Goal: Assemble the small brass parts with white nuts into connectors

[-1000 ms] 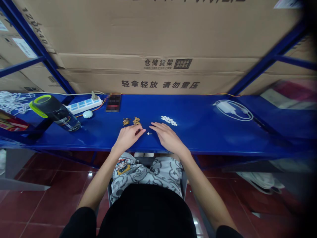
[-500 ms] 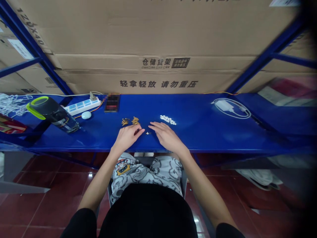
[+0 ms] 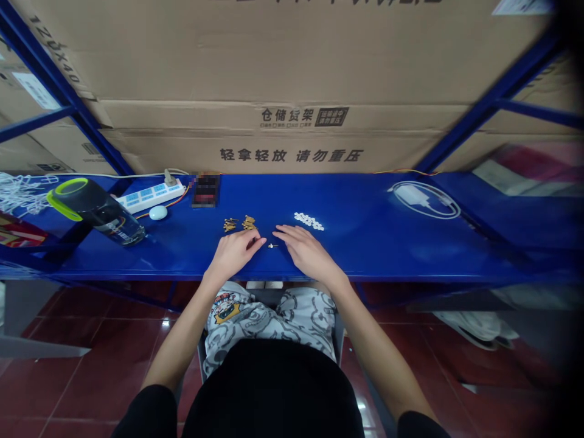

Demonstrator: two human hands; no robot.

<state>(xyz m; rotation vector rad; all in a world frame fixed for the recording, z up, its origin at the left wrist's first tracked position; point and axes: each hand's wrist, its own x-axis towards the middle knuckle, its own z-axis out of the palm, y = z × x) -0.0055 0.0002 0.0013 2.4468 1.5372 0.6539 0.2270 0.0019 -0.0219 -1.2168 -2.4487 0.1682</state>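
On the blue tabletop (image 3: pixel 387 243), my left hand (image 3: pixel 235 250) rests near the front edge, fingers curled, thumb pointing right, nothing visible in it. My right hand (image 3: pixel 306 250) lies palm down with its fingers stretched to the left, holding nothing. Between the two hands sits a small white piece with a thin metal pin (image 3: pixel 272 246), touched by neither. Just beyond my left hand are two groups of small brass-coloured parts, one at the left (image 3: pixel 230 225) and one at the right (image 3: pixel 249 222). Several small white pieces (image 3: pixel 309 221) form a cluster beyond my right hand.
At the left are a dark bottle with a green loop (image 3: pixel 98 213), a white power strip (image 3: pixel 152 196), a round white object (image 3: pixel 158 212) and a dark, partly blurred item (image 3: pixel 205 190). A white charger with its cable (image 3: pixel 413 194) lies at the right. Cardboard (image 3: pixel 392 79) stands behind.
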